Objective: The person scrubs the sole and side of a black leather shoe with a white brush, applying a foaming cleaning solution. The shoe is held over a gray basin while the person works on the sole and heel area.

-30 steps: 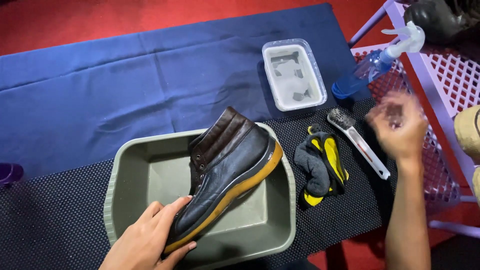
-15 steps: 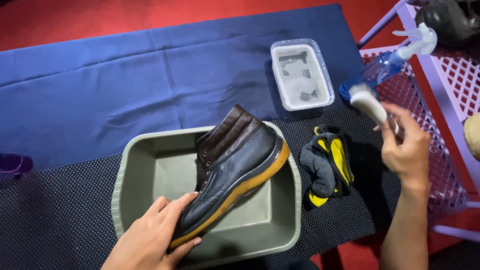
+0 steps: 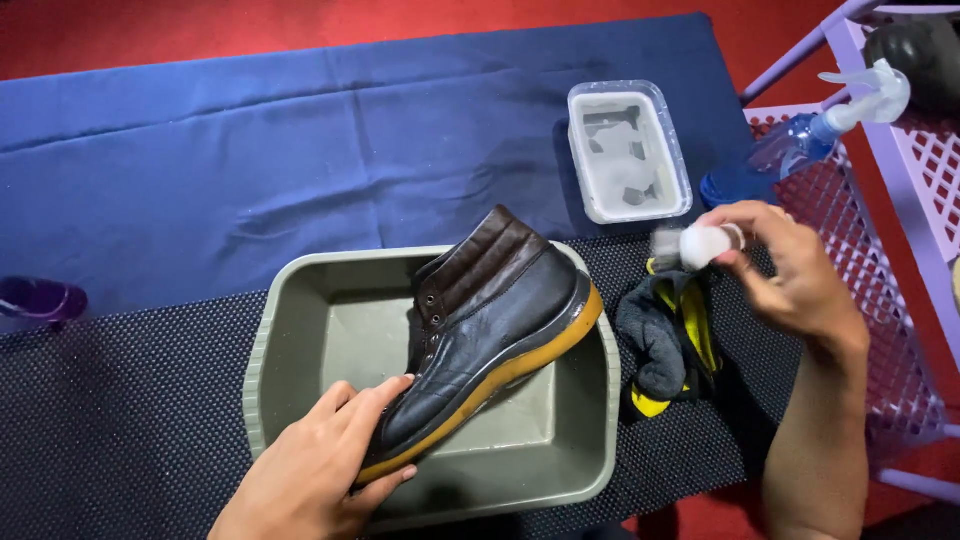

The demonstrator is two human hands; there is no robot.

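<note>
Left hand (image 3: 320, 470) lay nearest the camera, fingers spread and curled over the toe of the boot (image 3: 490, 330), gripping it and holding it tilted on its side inside the basin (image 3: 290, 330). Black leather covered the boot's front and sides, smooth and slightly glossy, while the padded collar at the ankle was dark brown with ribbed stitching. Metal eyelets ran along the opening, with no laces visible. A thick tan-yellow sole ran the full length, its edge turned toward the right, and the heel rested against the basin's right rim. Grey-green and rectangular, the basin sat on a black dotted mat (image 3: 120, 420).

Just right of the basin, a dark grey and yellow cloth (image 3: 665, 335) lay crumpled on the mat. Above it, the right hand (image 3: 790, 275) was raised off the surface, fingers closed around a brush (image 3: 700, 245), which was blurred; only its pale end showed clearly.

Farther back, a blue cloth (image 3: 300, 150) covered the surface. On it stood a clear rectangular tub (image 3: 628, 150) with whitish contents. A blue spray bottle (image 3: 810, 140) with a white trigger lay on the lilac rack (image 3: 900, 200) at the right.
</note>
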